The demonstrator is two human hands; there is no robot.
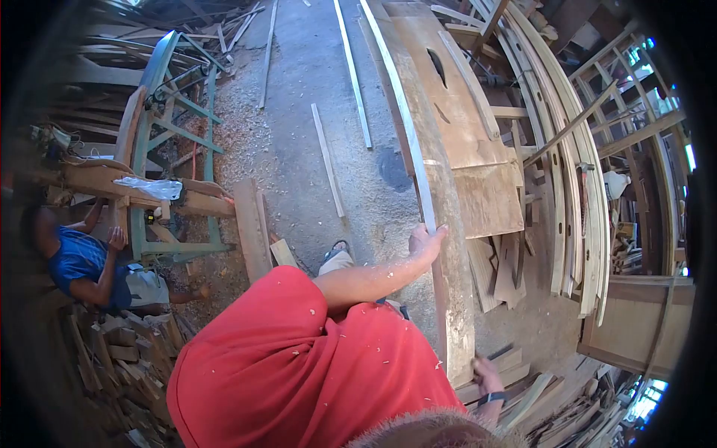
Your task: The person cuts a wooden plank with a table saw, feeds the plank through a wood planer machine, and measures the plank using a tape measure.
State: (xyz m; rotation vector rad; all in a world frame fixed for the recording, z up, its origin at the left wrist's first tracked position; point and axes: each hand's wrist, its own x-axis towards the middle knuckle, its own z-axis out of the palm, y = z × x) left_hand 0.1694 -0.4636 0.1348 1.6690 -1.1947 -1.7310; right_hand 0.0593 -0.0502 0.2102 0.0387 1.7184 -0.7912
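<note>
A long, narrow wooden strip [405,112] lies lengthwise along a thick, rough plank [457,299]. My left hand [428,243] is closed around the near end of the strip, over the plank. Specks of sawdust cling to that forearm. At the lower right, my right hand [487,375] is beside the near end of the plank, a dark band around its wrist. Its fingers look loosely extended at the plank's edge; whether they press on it is hard to see.
A person in a blue shirt [93,265] sits at the left by a green metal frame [142,142]. Loose strips [327,160] lie on the dusty floor [299,134]. Long boards [567,187] lean at the right, and scrap wood [127,351] is piled at the lower left.
</note>
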